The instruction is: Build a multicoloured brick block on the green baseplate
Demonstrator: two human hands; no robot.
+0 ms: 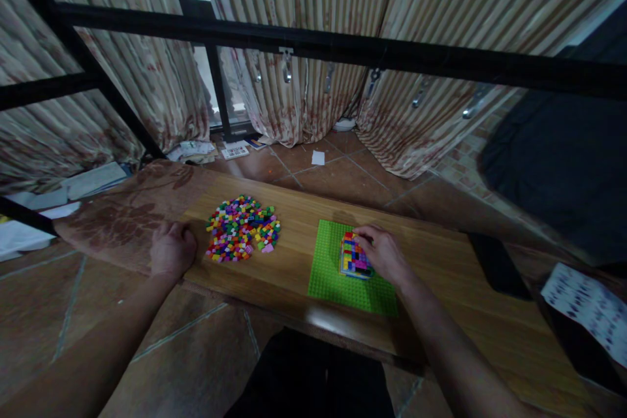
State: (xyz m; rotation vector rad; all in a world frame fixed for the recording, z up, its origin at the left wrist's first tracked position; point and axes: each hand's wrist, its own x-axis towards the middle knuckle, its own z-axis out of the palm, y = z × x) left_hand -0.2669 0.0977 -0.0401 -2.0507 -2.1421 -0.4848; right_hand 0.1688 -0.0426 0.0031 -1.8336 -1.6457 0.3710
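Now, head view: a long wood-grained tabletop [294, 274] runs crosswise in front of dark-clothed legs [313, 375].
Left hand [172, 249]: loosely curled, at the border of the wood and a brown patterned cloth [122, 212]; whether its fingers enclose anything cannot be told.
Right hand [382, 251]: thumb and fingers drawn narrow at the upper edge of the brick build; whether a brick sits between the fingertips is too small to tell.
Brick build [353, 261]: just left of the right hand, a compact block topped in red, yellow, blue, pink and purple.
Green baseplate [324, 271]: beneath the brick build and right hand, studded, lying flat.
Loose bricks [240, 232]: a many-coloured heap between the hands, near the left one.
Black flat object [496, 262]: right of the right hand, well apart from it.
Printed sheet [585, 304]: farther right still.
Striped curtains [313, 98]: beyond both hands, hanging behind a dark metal bar [323, 41].
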